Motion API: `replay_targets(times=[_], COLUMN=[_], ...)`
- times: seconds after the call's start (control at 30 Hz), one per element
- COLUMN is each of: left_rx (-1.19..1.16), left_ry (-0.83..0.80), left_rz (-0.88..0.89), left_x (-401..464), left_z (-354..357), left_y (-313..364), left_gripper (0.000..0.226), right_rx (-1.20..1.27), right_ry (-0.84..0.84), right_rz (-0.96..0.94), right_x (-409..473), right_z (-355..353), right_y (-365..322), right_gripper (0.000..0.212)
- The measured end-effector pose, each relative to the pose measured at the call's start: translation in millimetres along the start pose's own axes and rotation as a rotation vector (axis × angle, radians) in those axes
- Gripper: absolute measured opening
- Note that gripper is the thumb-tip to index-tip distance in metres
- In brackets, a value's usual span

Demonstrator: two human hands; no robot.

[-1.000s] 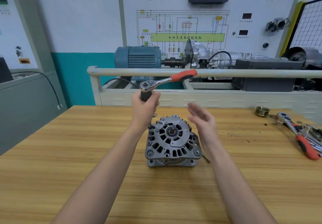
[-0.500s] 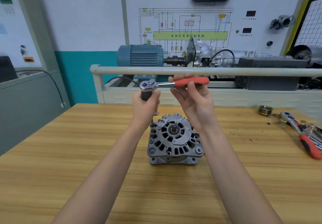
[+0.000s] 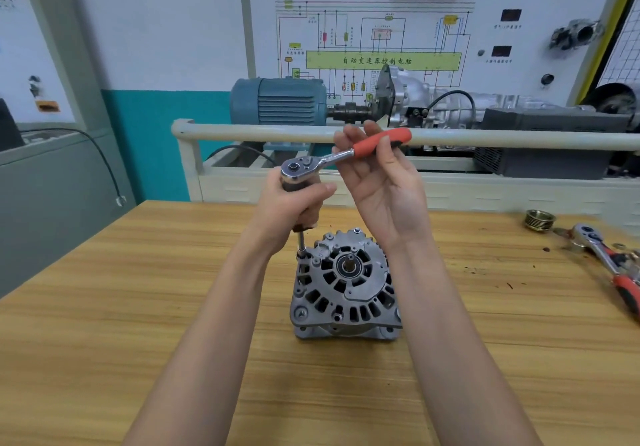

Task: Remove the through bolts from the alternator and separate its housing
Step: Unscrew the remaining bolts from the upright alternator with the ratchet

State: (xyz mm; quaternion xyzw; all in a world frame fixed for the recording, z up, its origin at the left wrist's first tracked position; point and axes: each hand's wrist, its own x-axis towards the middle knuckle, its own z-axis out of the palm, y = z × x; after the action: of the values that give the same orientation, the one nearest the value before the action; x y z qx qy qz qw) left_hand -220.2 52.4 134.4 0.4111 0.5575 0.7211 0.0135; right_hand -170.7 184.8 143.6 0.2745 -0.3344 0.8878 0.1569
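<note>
The red grip of a ratchet wrench [image 3: 346, 158] is now held in the fingers of the right hand [image 3: 381, 189], which a second earlier was seen open and empty beside the alternator [image 3: 346, 286] and half a second ago was only reaching the handle. The left hand [image 3: 294, 203] is kept clenched round the dark upper part of the extension bar [image 3: 302, 239] just under the ratchet head, steadying it upright, as in both earlier views. The lower end of the bar is seated at the upper-left edge of the alternator housing, presumably on a through bolt, though the bolt head itself is hidden by the socket. The alternator is stood on its rear face at the middle of the wooden counter [image 3: 138, 307], shaft end up, its two housing halves not yet parted. With both hands now on the tool, a turning stroke is judged to be ready to be made; the task is thought to be at the bolt-loosening stage. A second ratchet [image 3: 602, 255] and a brass-coloured pulley [image 3: 540, 220] are left at the right of the counter.
</note>
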Motion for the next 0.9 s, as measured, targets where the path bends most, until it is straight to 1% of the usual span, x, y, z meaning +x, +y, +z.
replay_targets(times=[0.07,0.13,0.2,0.27,0.33,0.37,0.4,0.47,0.53,0.6,0.63,0.67,0.73,0.8,0.87,0.9], left_rx=[-0.005,0.001,0.007,0.031,0.038,0.033,0.028,0.033,0.045,0.043,0.042,0.042,0.054,0.082,0.09,0.09], left_ry=[0.043,0.123,0.191,0.225,0.234,0.222,0.187,0.079,0.008,-0.018,-0.011,0.013,0.071,0.1,0.099,0.086], left_rz=[-0.006,0.023,0.068,0.105,0.106,0.106,0.111,0.115,0.073,0.022,0.007,-0.001,-0.007,-0.004,-0.013,-0.023], left_x=[0,-2,-4,-4,-4,-5,-5,-8,-9,-7,-7,-7,-6,-6,-4,-3], left_z=[2,3,5,10,12,11,8,3,-2,-3,-2,-1,2,4,5,4], left_y=[-2,-5,-7,-9,-9,-9,-10,-10,-8,-8,-8,-8,-8,-7,-6,-6], left_gripper=[0.033,0.031,0.031,0.029,0.03,0.034,0.036,0.032,0.028,0.032,0.036,0.039,0.04,0.039,0.038,0.037], right_rx=[0.007,-0.055,-0.161,-0.248,-0.274,-0.261,-0.219,-0.135,-0.144,-0.147,-0.138,-0.115,-0.05,0.01,0.079,0.106], right_ry=[-0.056,-0.168,-0.292,-0.358,-0.333,-0.303,-0.277,-0.206,-0.125,-0.099,-0.099,-0.105,-0.146,-0.216,-0.255,-0.249], right_rz=[-0.033,-0.074,-0.087,-0.082,-0.065,-0.056,-0.044,-0.026,-0.037,-0.063,-0.078,-0.086,-0.079,-0.098,-0.141,-0.157], right_x=[-4,-10,-14,-13,-11,-10,-9,-6,-4,-3,-4,-5,-7,-10,-12,-13], right_z=[-3,-8,-13,-16,-18,-19,-18,-17,-15,-13,-11,-10,-7,0,6,9], right_y=[1,1,-4,-12,-17,-18,-17,-15,-13,-11,-11,-12,-12,-9,-5,-3], right_gripper=[0.016,0.009,0.008,0.011,0.023,0.025,0.024,0.025,0.027,0.02,0.014,0.012,0.018,0.016,0.022,0.024])
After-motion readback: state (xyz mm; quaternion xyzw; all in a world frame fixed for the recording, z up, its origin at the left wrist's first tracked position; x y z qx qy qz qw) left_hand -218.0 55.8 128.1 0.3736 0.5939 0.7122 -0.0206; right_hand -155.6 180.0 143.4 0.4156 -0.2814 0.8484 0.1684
